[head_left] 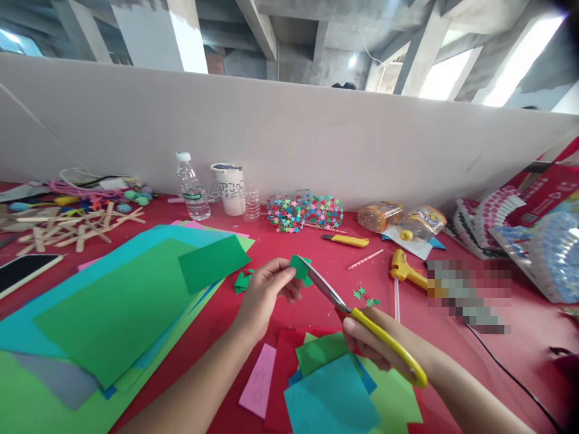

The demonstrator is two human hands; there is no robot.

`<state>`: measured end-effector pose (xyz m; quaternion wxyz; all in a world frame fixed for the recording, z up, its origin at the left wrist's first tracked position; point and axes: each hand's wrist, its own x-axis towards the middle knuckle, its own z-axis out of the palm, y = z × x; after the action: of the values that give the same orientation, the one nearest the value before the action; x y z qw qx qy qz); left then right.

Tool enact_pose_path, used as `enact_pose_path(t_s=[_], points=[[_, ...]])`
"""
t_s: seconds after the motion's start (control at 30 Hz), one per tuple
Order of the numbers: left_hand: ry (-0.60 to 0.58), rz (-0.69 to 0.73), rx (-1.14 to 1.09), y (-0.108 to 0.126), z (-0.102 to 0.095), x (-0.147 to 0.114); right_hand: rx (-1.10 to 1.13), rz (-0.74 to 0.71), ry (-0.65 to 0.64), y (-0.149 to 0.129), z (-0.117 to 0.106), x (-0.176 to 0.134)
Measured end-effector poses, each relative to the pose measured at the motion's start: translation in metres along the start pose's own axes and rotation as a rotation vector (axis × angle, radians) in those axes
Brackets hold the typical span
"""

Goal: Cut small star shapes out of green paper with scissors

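Between the thumb and fingers of my left hand (pixel 271 286) is a small piece of green paper (pixel 298 267). My right hand (pixel 377 337) is closed around the yellow handles of a pair of scissors (pixel 384 340). The scissor blades point up and left, and their tips meet the edge of the green paper. Small green paper scraps (pixel 243 281) lie just left of my left hand. To the right of the blades are several small green paper stars (pixel 365 296). Below my hands sits a stack of cut coloured paper (pixel 330 392), with a pink strip (pixel 259 380) beside it.
Large coloured sheets (pixel 117 301) cover the left side of the red table. Behind stand a water bottle (pixel 192 187), a white cup (pixel 230 188) and star-filled containers (pixel 289 212). A yellow utility knife (pixel 346 240) and a yellow glue gun (pixel 409 269) lie to the right.
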<state>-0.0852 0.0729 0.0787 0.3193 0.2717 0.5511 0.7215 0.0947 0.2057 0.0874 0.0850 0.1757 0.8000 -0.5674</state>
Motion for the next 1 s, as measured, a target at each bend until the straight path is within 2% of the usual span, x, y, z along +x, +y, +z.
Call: enact_pose_path(t_s=[0.13, 0.33, 0.5, 0.73, 1.0], points=[[-0.024, 0.013, 0.049, 0.002, 0.002, -0.002, -0.003, 0.008, -0.011, -0.002, 0.000, -0.002], [0.054, 0.075, 0.166, 0.006, 0.004, -0.004, -0.025, 0.038, -0.043, -0.003, -0.004, -0.005], [0.030, 0.071, 0.266, 0.009, 0.004, -0.004, -0.029, 0.053, -0.039, -0.005, -0.004, -0.005], [0.023, 0.063, 0.287, 0.006, 0.005, -0.005, 0.052, 0.029, -0.039, 0.007, -0.003, -0.001], [0.107, 0.049, 0.143, -0.002, 0.014, -0.009, 0.161, 0.076, 0.037, 0.002, 0.012, 0.001]])
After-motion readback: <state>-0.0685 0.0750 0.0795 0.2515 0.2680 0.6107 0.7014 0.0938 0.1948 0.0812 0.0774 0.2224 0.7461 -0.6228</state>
